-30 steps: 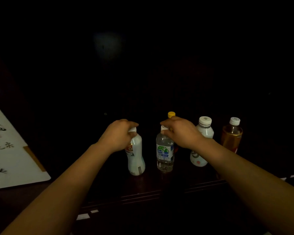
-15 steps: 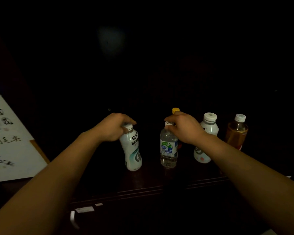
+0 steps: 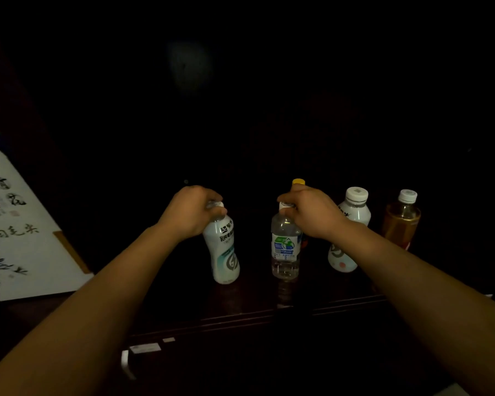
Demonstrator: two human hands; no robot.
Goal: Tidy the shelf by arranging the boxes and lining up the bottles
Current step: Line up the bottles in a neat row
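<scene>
Both hands are closed on bottle tops: the left hand curls its fingers over the cap and neck of a white drink bottle, and the right hand grips the cap of a clear water bottle. The white drink bottle leans with its top toward the left and its base low on the dark wooden shelf. The clear water bottle, with a green-and-blue label, stands upright to its right, a gap between the 2. Behind the right hand a yellow-capped bottle shows only its cap; the body is hidden. Further right stands a white bottle with a white cap, partly covered by the right wrist, and beyond it an amber tea bottle, also white-capped, apart from its neighbour. That makes 5 bottles in a loose row near the shelf's front edge. Far left lies a white box with black brush characters, well apart from the bottles. The back of the shelf is too dark to make out.
</scene>
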